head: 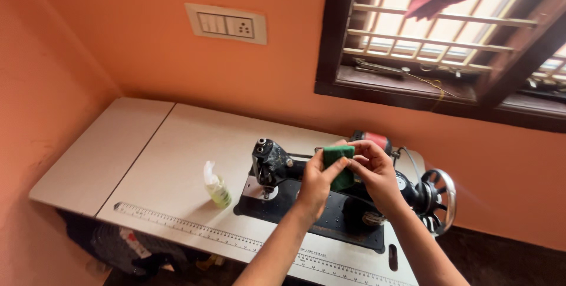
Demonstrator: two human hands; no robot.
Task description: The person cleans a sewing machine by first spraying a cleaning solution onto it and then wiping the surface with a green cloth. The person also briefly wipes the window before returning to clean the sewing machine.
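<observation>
A black sewing machine (274, 165) stands on a pale sewing table (177, 162), its hand wheel (439, 197) at the right. Both my hands are above the machine's arm, holding a folded green cloth (337, 165) between them. My left hand (315, 183) grips the cloth from the left with the thumb on it. My right hand (374, 171) pinches its upper right edge. Part of the machine's arm is hidden behind my hands.
A small spray bottle (218, 186) with a white nozzle lies on the table left of the machine. A printed ruler (194, 227) runs along the table's front edge. A red motor (377, 140) sits behind the machine. A window (442, 32) and a wall switch plate (227, 23) are above.
</observation>
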